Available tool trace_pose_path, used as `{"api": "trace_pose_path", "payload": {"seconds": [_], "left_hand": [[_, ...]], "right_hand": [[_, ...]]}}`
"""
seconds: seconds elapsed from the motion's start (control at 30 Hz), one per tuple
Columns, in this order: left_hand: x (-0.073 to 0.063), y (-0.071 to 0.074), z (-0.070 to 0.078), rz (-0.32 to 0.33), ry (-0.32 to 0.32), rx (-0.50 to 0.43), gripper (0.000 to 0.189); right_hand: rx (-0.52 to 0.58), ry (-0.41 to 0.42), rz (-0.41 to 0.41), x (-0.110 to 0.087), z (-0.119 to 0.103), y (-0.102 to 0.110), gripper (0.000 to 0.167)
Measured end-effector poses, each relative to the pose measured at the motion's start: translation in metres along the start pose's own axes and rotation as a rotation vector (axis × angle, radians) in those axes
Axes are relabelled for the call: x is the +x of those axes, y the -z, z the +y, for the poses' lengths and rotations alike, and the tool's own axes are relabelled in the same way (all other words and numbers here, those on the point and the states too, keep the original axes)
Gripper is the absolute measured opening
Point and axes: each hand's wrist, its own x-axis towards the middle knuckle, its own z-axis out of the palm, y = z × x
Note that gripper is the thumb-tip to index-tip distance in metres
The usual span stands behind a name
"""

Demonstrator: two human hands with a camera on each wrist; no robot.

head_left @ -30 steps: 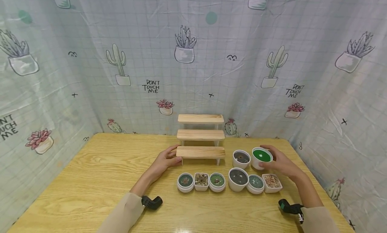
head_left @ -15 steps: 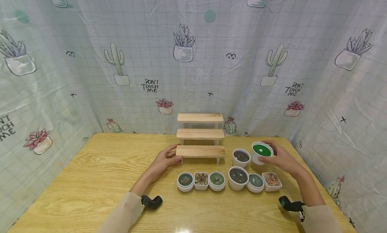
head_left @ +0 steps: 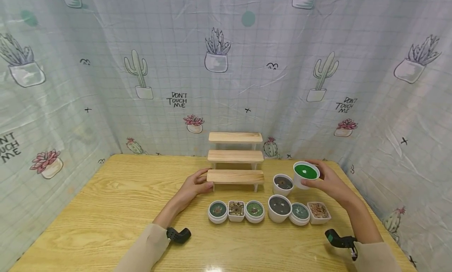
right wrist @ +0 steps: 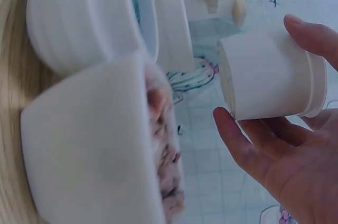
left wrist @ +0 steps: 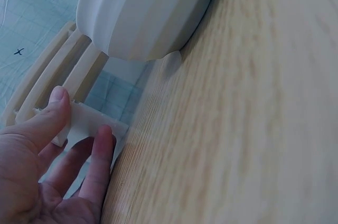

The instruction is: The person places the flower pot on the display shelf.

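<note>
My right hand grips a white round pot with a bright green filling, at the right of the table. In the right wrist view, thumb and fingers lie on opposite sides of that pot, which is clear of the table. On the left, my left hand holds the end of a three-tier wooden display stand at its lowest step. The left wrist view has the thumb at the board's end and the curled fingers beside the white leg.
A dark-filled pot stands right of the stand. In front runs a row of small white pots, from a round one to a square one with pinkish stones. A cactus-print curtain hangs behind the wooden table.
My right hand has lifted the green-filled pot up off the table and slightly back. My left hand has stayed on the stand.
</note>
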Motion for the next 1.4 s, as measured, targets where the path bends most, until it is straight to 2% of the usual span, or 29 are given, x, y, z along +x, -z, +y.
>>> {"api": "trace_pose_path", "payload": {"seconds": [0.3, 0.67, 0.83, 1.1, 1.4], "left_hand": [[0.0, 0.0, -0.002, 0.011, 0.006, -0.006, 0.078], [0.001, 0.001, 0.001, 0.0, 0.011, -0.003, 0.076], [0.0, 0.0, 0.001, 0.023, 0.018, 0.029, 0.078], [0.0, -0.002, 0.0, 0.055, 0.01, 0.045, 0.075], [-0.001, -0.002, 0.0, 0.054, 0.004, 0.056, 0.075]], "right_hand": [[0.01, 0.033, -0.001, 0.0, -0.016, -0.007, 0.077], [0.049, 0.06, 0.01, 0.0, -0.024, -0.019, 0.075], [0.042, 0.047, 0.017, 0.003, -0.03, -0.024, 0.077], [0.116, 0.043, -0.016, 0.005, -0.036, -0.031, 0.076], [0.106, 0.068, -0.022, 0.008, -0.043, -0.035, 0.077]]}}
